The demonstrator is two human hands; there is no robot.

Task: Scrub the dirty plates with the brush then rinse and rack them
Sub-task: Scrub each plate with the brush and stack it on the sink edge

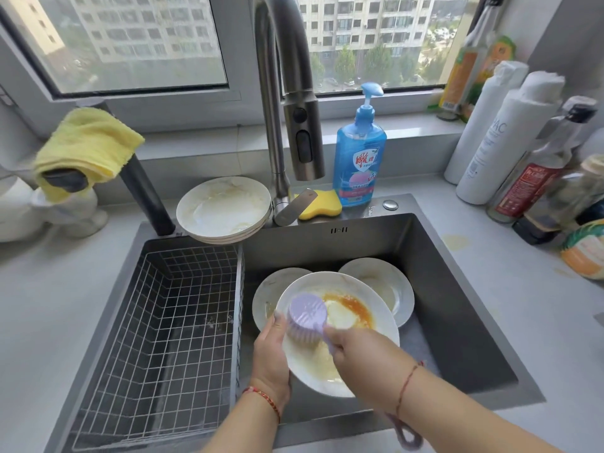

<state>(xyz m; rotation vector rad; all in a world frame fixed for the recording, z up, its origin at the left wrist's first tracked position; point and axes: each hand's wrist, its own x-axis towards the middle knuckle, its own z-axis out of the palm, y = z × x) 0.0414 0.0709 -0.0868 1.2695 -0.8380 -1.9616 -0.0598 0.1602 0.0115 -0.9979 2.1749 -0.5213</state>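
Both forearms reach in over the sink's (pixel 457 289) front edge. Left hand (pixel 271 358) grips the near rim of a tilted dirty plate (pixel 366 335) smeared orange, held above the basin. Right hand (pixel 351 346) clasps the handle of a lilac brush (pixel 307 317), its head pressed on the plate's left part. Two more dirty plates (pixel 389 286) lie beneath in the basin. Left of them sits a wire rack (pixel 163 322). Farther back, a plate stack (pixel 225 209) rests by the faucet (pixel 287 93), with a yellow sponge (pixel 322 204) and blue soap bottle (pixel 359 158).
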